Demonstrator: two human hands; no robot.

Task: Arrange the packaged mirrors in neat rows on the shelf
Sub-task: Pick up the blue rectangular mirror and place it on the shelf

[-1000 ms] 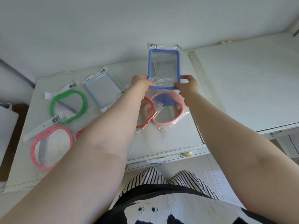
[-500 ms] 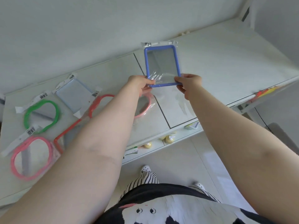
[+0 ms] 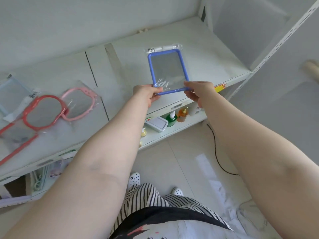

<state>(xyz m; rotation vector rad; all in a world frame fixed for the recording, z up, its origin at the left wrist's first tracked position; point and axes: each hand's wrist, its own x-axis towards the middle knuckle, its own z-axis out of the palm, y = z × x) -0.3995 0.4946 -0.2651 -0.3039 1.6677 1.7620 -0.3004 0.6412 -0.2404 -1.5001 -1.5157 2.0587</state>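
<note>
- Here, the left hand [image 3: 146, 94] and right hand [image 3: 198, 91] are each pinching a near corner of the blue mirror [image 3: 168, 70], probably keeping it level.
- It is hovering over the bare right end of the shelf [image 3: 215, 54], likely starting a row.

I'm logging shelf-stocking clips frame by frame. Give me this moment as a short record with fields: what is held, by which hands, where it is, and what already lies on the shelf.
held item: blue-framed packaged mirror
grip: left hand and right hand each pinch a near corner
position: over the right part of the shelf; contact with it cannot be told
lying to the left: pink mirror, red mirror, light blue mirror
lower shelf: bottles and a white box
</note>
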